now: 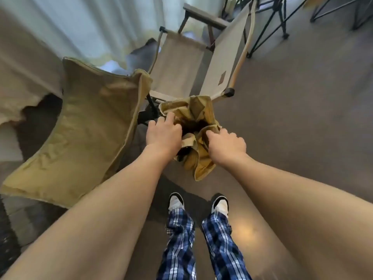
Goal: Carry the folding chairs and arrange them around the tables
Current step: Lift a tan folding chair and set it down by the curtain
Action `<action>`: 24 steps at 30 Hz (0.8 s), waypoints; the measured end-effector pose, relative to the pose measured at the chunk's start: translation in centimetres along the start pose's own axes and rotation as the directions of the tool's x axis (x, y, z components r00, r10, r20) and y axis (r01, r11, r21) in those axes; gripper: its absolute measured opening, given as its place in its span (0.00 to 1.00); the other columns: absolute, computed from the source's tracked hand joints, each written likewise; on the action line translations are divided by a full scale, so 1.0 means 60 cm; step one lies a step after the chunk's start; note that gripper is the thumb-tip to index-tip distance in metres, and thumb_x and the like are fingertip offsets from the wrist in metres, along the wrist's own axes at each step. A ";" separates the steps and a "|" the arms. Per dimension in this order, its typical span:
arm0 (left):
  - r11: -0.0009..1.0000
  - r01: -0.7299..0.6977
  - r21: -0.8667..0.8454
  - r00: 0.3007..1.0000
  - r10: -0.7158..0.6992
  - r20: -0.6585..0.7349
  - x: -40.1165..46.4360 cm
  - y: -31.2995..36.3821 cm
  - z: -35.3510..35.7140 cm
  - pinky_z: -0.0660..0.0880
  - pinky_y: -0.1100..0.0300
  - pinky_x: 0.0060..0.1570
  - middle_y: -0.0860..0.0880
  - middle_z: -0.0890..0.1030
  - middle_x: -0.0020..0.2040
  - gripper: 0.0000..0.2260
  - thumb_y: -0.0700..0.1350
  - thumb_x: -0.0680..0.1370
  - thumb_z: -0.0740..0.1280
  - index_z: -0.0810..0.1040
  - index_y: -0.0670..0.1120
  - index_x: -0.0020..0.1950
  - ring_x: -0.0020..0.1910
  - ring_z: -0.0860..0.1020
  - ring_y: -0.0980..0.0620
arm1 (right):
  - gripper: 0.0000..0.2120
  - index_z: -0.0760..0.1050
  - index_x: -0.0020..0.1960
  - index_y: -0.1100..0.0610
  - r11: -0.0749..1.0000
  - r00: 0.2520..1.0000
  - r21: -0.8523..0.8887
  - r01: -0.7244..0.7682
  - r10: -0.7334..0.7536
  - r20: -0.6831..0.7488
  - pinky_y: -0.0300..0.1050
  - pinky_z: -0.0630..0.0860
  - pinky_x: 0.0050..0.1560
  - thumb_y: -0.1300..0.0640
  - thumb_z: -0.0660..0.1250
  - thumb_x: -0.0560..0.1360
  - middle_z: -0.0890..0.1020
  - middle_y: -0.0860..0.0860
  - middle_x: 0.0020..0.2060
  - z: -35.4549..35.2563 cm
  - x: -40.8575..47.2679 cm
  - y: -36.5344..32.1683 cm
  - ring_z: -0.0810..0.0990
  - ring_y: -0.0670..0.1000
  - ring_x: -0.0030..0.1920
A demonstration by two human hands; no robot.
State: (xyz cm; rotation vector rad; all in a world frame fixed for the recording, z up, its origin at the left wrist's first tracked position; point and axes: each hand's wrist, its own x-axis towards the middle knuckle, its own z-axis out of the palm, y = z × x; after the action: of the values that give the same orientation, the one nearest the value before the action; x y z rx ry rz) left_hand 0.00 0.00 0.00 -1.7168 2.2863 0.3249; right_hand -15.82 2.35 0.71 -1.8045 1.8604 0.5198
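A folded olive-yellow fabric chair (196, 118) stands bunched up in front of my feet. My left hand (163, 132) rests on its left top edge with the fingers curled over the fabric. My right hand (227, 145) grips the right top edge, pinching the cloth. To the left stands an unfolded chair (80, 128) of the same olive fabric, its back towards me. Behind the folded one is a beige canvas chair (181, 65) with wooden arms, open and facing left.
A table with a beige cloth (22, 77) is at the left, pale curtains (84, 27) behind it. Black metal chair legs (280, 19) stand at the top right. Brown floor (302, 118) lies open to the right. My feet (199, 205) are just behind the folded chair.
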 end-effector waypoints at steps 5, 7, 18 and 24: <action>0.997 -0.079 0.003 0.996 0.079 -0.046 -0.012 0.011 0.014 0.74 0.49 0.48 0.42 0.69 0.62 0.13 0.44 0.80 0.62 0.74 0.47 0.64 0.49 0.76 0.42 | 0.13 0.78 0.49 0.54 1.000 1.000 -0.019 0.023 -0.024 -0.017 0.49 0.75 0.41 0.63 0.55 0.80 0.78 0.52 0.46 0.017 0.011 0.030 0.79 0.56 0.46; 0.993 -0.113 -0.041 0.993 0.111 -0.048 -0.016 0.024 0.019 0.76 0.50 0.46 0.42 0.69 0.61 0.16 0.43 0.81 0.61 0.69 0.48 0.69 0.48 0.77 0.43 | 0.14 0.78 0.50 0.53 0.999 0.999 0.010 0.039 -0.039 0.026 0.48 0.74 0.41 0.62 0.55 0.81 0.76 0.51 0.44 0.015 0.012 0.045 0.77 0.55 0.44; 0.969 0.245 0.009 0.960 -0.244 0.137 -0.028 -0.076 -0.010 0.74 0.43 0.50 0.44 0.68 0.48 0.06 0.41 0.81 0.59 0.72 0.42 0.56 0.52 0.75 0.36 | 0.05 0.73 0.46 0.55 0.950 0.944 -0.246 -0.191 0.246 0.218 0.48 0.71 0.44 0.61 0.59 0.76 0.75 0.52 0.45 -0.032 -0.017 0.217 0.78 0.58 0.51; 0.991 0.124 -0.051 0.991 -0.122 0.046 -0.027 -0.031 0.033 0.76 0.50 0.46 0.44 0.71 0.59 0.14 0.42 0.78 0.66 0.73 0.47 0.64 0.55 0.73 0.41 | 0.03 0.74 0.45 0.56 0.950 0.846 -0.300 -0.087 0.230 0.481 0.50 0.73 0.44 0.61 0.68 0.73 0.74 0.53 0.45 -0.012 -0.014 0.176 0.77 0.58 0.52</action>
State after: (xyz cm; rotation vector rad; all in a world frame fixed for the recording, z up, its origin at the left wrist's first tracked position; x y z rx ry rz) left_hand 2.36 1.59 -1.33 -1.8491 2.1484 0.3971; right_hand -26.41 3.15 1.09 -1.4664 1.6193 1.2374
